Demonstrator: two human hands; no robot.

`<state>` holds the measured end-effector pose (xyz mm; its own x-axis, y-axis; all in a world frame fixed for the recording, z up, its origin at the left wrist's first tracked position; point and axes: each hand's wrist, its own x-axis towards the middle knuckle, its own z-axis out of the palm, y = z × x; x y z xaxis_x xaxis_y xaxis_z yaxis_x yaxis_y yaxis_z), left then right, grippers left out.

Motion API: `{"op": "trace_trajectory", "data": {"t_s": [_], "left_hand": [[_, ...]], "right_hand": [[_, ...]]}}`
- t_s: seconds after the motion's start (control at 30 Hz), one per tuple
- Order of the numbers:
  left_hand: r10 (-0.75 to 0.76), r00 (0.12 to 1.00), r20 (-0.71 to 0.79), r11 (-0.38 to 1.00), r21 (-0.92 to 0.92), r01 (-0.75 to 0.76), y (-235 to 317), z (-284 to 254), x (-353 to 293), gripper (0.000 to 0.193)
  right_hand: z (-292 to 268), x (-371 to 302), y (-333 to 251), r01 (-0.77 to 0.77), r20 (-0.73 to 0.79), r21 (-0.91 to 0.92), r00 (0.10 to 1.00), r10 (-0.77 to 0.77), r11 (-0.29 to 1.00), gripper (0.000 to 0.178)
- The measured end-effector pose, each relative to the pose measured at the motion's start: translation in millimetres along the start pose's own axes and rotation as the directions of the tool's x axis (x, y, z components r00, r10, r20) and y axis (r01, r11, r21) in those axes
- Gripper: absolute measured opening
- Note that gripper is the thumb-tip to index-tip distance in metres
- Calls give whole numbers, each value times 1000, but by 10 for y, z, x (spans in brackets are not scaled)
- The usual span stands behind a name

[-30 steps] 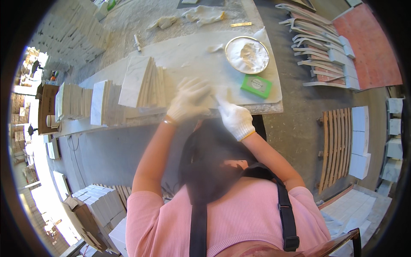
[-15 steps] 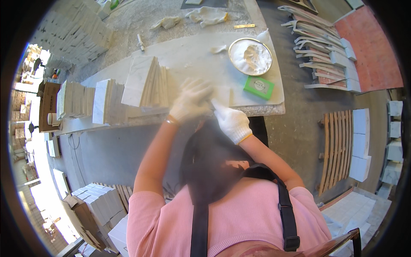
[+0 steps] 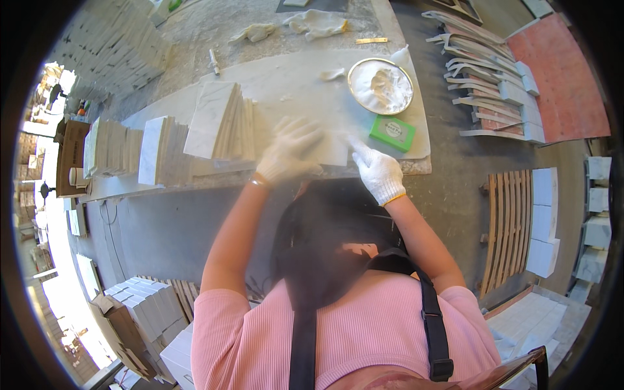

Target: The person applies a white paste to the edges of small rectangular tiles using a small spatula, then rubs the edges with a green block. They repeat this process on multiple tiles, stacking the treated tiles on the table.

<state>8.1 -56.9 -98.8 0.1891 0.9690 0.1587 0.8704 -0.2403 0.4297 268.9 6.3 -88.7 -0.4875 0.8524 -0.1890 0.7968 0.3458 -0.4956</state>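
Your left hand (image 3: 290,151), in a white glove, lies palm down near the table's near edge, its fingers stretched out and open over the left part of a pale tile (image 3: 335,153); it is blurred, and you cannot tell whether it presses down. The tile lies flat by the table's near edge, between your hands. Your right hand (image 3: 378,173), also gloved, is just right of the tile, forefinger pointing toward it and the other fingers curled; whether it grips anything you cannot tell.

Near the right edge of the table (image 3: 195,57) stands a round bowl (image 3: 380,86) of white powder, with a green box (image 3: 392,133) just below it, toward the near right corner. Left of your left hand, tilted tiles (image 3: 218,123) stand in a row along the near edge, with two more groups further left. Toward the far edge lie a brass-coloured strip (image 3: 372,40), two loose gloves (image 3: 315,25) and a marker (image 3: 214,62).
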Motion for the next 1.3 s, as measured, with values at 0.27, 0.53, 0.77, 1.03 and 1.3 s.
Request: {"op": "trace_trajectory", "data": {"t_s": [0.27,0.53,0.77,1.03,1.3], "left_hand": [[1,1000,-1,1000,-7,-1,-4,13,4,88],[-15,1000,-20,999,-37,14,7,15,5,82],[-40,999,15,995,87,39,60,28,-68,87],[-410,910,53,901,176,396,710,256,-245,103],[141,985,-97,843,-510,-171,1423,314,129,88]], "right_hand": [[-15,-141,30,99,0,39,995,-99,994,40],[175,-214,-74,118,-15,125,993,-117,985,40],[124,-250,55,98,-97,405,993,-63,909,42],[-237,-405,268,-146,13,780,976,218,608,45],[-642,-606,255,17,-229,776,939,257,631,47]]}}
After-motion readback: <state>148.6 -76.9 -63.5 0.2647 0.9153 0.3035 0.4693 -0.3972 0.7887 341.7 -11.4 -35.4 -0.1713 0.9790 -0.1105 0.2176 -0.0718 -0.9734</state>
